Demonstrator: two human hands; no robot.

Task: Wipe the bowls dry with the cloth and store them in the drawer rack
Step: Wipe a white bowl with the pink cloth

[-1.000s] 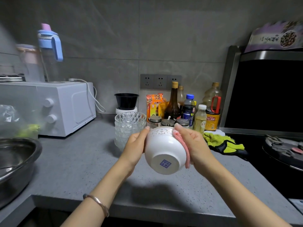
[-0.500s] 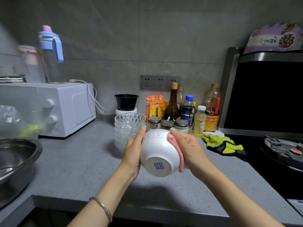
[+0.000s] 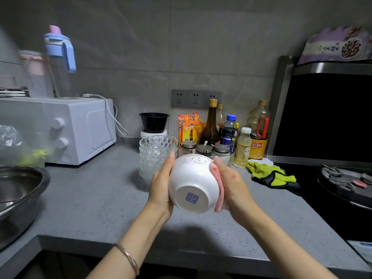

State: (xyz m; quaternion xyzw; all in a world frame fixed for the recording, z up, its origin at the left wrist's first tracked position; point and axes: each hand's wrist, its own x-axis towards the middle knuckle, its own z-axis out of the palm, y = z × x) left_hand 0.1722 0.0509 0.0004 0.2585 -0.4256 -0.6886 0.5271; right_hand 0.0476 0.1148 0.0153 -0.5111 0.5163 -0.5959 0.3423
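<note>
A white bowl (image 3: 191, 182) with a blue square mark on its base is held above the counter, base turned toward me. My left hand (image 3: 161, 186) cups its left wall, fingertips up at the rim. My right hand (image 3: 231, 184) holds a pink cloth (image 3: 218, 184) flat against the bowl's right wall. A stack of clear glass bowls (image 3: 155, 154) stands on the grey countertop (image 3: 90, 198) just behind my left hand. No drawer rack is in view.
A steel basin (image 3: 20, 190) sits at the left edge, with a white microwave (image 3: 80, 127) behind it. Sauce bottles (image 3: 211, 125) and jars line the back wall. Yellow-green gloves (image 3: 269, 174) lie right of the bowl, beside a black stove with a dark pan (image 3: 346, 184).
The bowl and both hands have drifted slightly left, and the bowl has turned a little between my hands. The cloth stays against its right wall.
</note>
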